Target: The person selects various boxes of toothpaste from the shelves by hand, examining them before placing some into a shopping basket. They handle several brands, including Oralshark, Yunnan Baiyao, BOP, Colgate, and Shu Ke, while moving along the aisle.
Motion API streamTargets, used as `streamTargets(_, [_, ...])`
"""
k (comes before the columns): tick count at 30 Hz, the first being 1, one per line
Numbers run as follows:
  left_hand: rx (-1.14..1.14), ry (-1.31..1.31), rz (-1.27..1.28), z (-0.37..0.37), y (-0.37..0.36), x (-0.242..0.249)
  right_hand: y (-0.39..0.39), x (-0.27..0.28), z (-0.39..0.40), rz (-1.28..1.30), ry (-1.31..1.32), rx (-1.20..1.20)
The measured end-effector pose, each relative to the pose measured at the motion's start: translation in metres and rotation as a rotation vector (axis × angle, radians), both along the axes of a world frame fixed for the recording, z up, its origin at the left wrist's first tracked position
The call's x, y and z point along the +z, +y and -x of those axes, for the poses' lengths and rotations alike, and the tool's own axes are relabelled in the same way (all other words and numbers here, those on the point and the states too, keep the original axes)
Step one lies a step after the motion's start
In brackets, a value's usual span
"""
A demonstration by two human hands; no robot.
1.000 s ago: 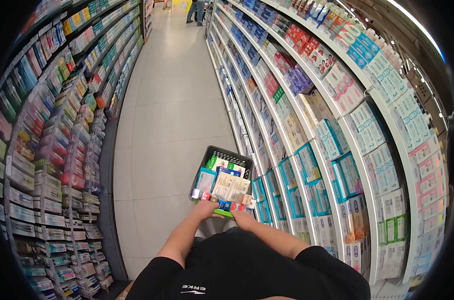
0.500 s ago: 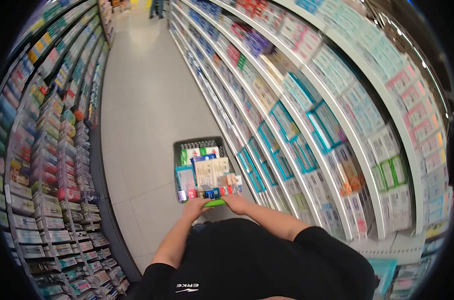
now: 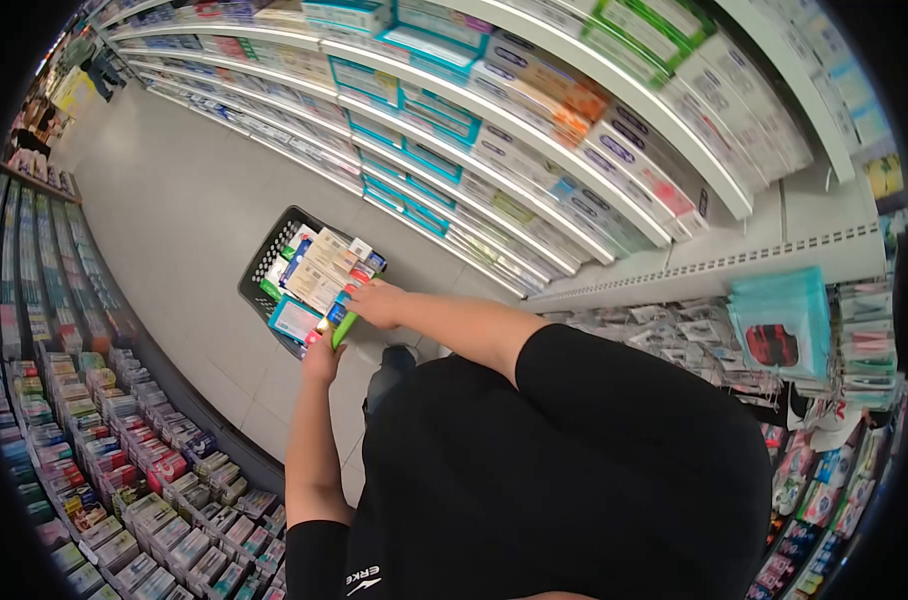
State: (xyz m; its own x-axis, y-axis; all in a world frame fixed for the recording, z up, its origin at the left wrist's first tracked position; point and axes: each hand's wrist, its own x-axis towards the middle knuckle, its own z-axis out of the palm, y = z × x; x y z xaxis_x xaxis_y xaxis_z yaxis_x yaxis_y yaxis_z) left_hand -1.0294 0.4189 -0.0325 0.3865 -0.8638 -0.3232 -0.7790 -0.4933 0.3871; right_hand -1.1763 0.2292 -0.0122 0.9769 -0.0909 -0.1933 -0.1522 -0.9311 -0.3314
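Observation:
A dark basket [image 3: 252, 268] with a green handle [image 3: 345, 328] is in front of my body, full of boxed goods. My left hand [image 3: 321, 358] is closed on the lower left end of the handle. Further up, my right hand [image 3: 376, 303] grips its other end. Beige-white boxes [image 3: 326, 262] lie in the middle of the basket, and a teal and white pack [image 3: 295, 318] lies near my left hand. Small red, yellow and blue boxes sit close to the handle, partly hidden by my right hand.
White shelves [image 3: 614, 240] of boxed goods run along the top and right. Racks of small packs [image 3: 164, 450] line the lower left. Grey floor [image 3: 164, 170] lies between them. A person [image 3: 96, 65] stands far off at the upper left. Teal packs [image 3: 779, 320] hang at the right.
The view has swung to the right, so the aisle now slants to the upper left. The basket appears further left and tilted. Both hands are still on the handle.

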Motion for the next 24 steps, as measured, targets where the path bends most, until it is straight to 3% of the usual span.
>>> streamTargets(3, [0.048, 0.001, 0.001, 0.013, 0.003, -0.003, 0.004, 0.0, 0.011, 0.023, -0.052, -0.005])
streamTargets(10, [0.099, 0.059, -0.032, 0.072, 0.011, 0.027, 0.01, 0.013, 0.044, 0.027, 0.143, 0.065])
streamTargets(13, [0.255, 0.231, 0.031, 0.089, 0.012, 0.016, 0.012, 0.017, 0.069, -0.021, 0.12, 0.094])
streamTargets(17, [0.279, 0.354, -0.103, 0.107, 0.014, -0.001, 0.014, 0.029, 0.105, -0.061, 0.137, 0.125])
streamTargets(20, [0.237, 0.427, -0.163, 0.125, 0.017, -0.01, 0.012, 0.009, 0.135, -0.152, 0.017, 0.13])
streamTargets(24, [0.173, 0.411, -0.081, 0.155, 0.021, -0.005, -0.005, 0.042, 0.177, -0.418, -0.099, -0.047])
